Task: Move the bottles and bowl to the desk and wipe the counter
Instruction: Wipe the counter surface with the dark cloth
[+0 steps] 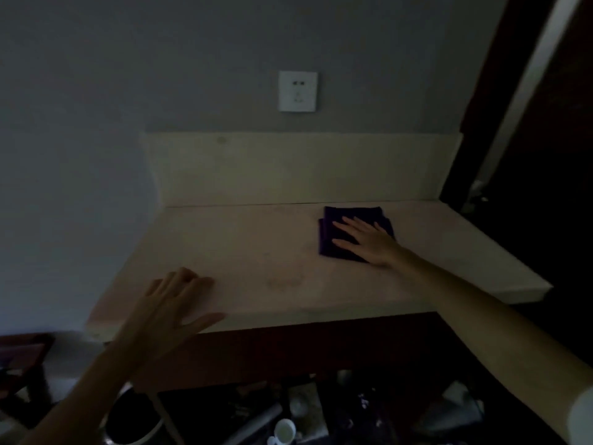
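The pale stone counter (256,252) fills the middle of the head view in dim light. A folded dark purple cloth (333,220) lies on its back right part. My right hand (369,240) lies flat on the cloth, fingers spread and pointing left. My left hand (173,303) hovers over the counter's front left edge with fingers apart and nothing in it. No bottles or bowl appear on the counter.
A white wall socket (297,91) sits above the low backsplash (288,168). A dark door frame (513,107) borders the right. Below the counter are a white cup (284,430), a dark bin (134,422) and clutter. A dark wooden chair (22,358) stands at the lower left.
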